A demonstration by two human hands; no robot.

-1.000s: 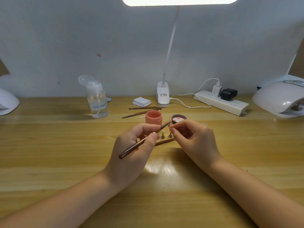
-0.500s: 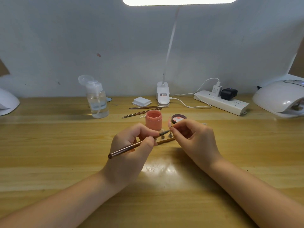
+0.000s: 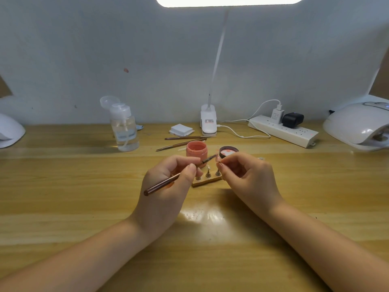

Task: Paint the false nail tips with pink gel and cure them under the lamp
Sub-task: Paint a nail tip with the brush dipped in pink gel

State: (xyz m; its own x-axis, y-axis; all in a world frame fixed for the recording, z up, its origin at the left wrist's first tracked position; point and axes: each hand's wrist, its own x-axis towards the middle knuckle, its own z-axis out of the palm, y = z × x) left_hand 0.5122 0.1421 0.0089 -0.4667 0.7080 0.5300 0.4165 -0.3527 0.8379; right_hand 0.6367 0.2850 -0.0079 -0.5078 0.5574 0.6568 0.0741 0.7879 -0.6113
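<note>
My left hand (image 3: 168, 186) grips a thin brown brush (image 3: 166, 182), its bristle end pointing right towards a small nail tip (image 3: 217, 159) pinched between thumb and fingers of my right hand (image 3: 246, 175). Below and between the hands a small wooden holder (image 3: 207, 182) carries little metal stands. Just behind stand an open pink gel pot (image 3: 196, 151) and its dark lid (image 3: 228, 152), lying with pink smears inside. A white curing lamp (image 3: 357, 125) sits at the far right of the table.
A clear pump bottle (image 3: 124, 129), two spare brushes (image 3: 181, 142), a white pad stack (image 3: 181, 130), a desk lamp base (image 3: 208, 123) and a power strip (image 3: 282, 130) line the back of the wooden table (image 3: 63, 186). Another white device (image 3: 9, 131) is at the far left.
The brush handle has swung lower and flatter in my left hand, and its tip has come to the nail tip held in my right hand. Both hands stayed in place.
</note>
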